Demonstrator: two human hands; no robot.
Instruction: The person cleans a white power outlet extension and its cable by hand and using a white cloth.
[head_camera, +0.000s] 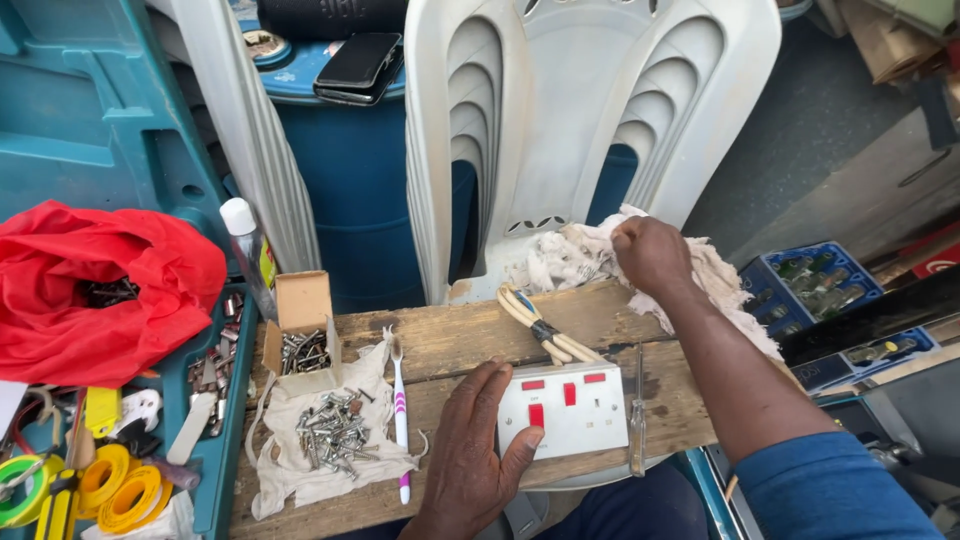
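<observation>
My left hand (470, 455) rests flat on the wooden board (470, 335), its thumb pressing the left edge of a white switch-and-socket plate (572, 408) with red switches. A bundle of cream cables (545, 335) runs from the plate's top. My right hand (650, 255) is closed on a crumpled white rag (580, 255) lying at the board's far edge, on the seat of a white plastic chair (580, 110). A screwdriver (638, 420) lies just right of the plate.
On the board's left are a toothbrush (401, 420), a cloth with several screws (335, 435) and a small cardboard box of screws (300, 335). A teal toolbox (90, 150) holds a red bag (100, 290) and yellow tape rolls (125, 490). A phone (358, 65) lies on a blue barrel.
</observation>
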